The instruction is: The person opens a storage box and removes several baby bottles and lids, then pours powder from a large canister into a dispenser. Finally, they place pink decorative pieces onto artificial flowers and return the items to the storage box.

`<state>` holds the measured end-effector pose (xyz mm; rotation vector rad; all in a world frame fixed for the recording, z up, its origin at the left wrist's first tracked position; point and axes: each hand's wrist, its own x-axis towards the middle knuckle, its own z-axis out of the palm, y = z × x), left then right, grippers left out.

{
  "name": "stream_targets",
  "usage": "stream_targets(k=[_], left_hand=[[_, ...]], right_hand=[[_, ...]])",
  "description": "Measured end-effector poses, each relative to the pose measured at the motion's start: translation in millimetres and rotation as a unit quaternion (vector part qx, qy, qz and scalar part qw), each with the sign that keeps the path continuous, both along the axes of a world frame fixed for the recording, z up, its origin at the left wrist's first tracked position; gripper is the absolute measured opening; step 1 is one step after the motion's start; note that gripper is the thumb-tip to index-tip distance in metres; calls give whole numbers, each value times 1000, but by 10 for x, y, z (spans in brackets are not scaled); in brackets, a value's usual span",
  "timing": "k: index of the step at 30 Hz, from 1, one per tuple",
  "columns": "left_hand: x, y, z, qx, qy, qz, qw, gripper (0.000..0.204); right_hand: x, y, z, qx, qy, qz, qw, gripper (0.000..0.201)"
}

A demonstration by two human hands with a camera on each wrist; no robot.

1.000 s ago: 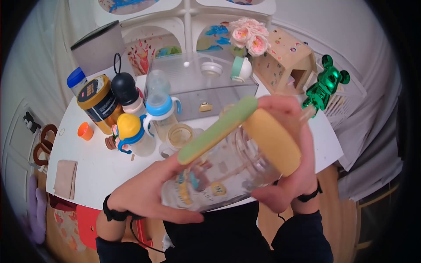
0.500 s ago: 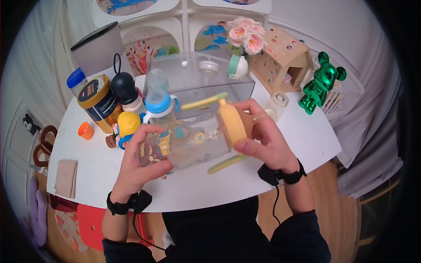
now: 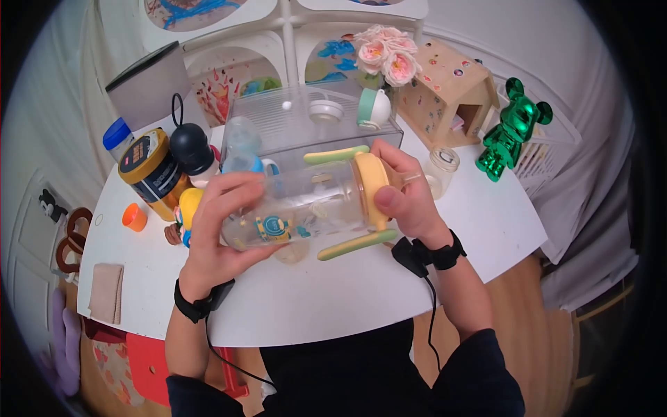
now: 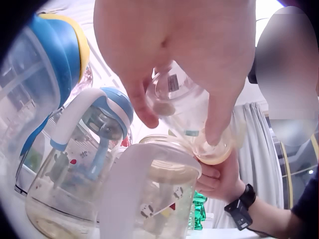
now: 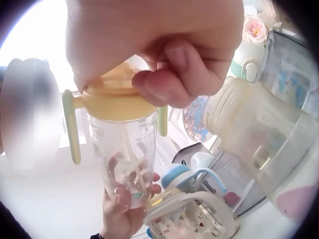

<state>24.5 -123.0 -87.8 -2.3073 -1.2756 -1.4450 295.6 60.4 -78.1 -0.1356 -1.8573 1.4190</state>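
A clear sippy bottle lies nearly level between my hands above the table, base to the left. It has a yellow collar, two green-and-yellow handles and, in the right wrist view, a straw inside. My left hand grips the base end, thumb below and fingers above. My right hand holds the collar with the thumb pressed on its side; the bottle's tip is partly hidden by it. Close below my left hand stand a white-handled bottle and a blue-topped bottle.
A capless clear bottle stands right of my right hand. At the left are a gold-lidded tub, a black-topped bottle, an orange cup and a folded cloth. Behind stand a clear box and a green bear figure.
Both hands have lowered the bottle away from the head camera and brought it from a slant to nearly level. It has also turned about its length, so its printed pictures show differently.
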Motion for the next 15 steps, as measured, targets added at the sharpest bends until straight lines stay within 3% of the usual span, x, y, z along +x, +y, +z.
stream_targets(k=[4,7,10,12,15], left_hand=[[50,-63,68,87,102,50,990,97],[147,-21,48,106,29,28,994,95],[253,-92,-18,-20,-253,-107,961,107],[327,-240,71,-167,-384,-62,906,110],[287,-310,137,-237,-403,-50,883,104]], right_hand=[[35,-91,34,38,24,-22,999,56],[49,-165,48,17,35,-24,999,61],[-19,-162,-55,81,78,-47,993,68],[-39,-215,-46,95,91,-51,990,71],[-54,-181,-87,118,94,-53,987,74]])
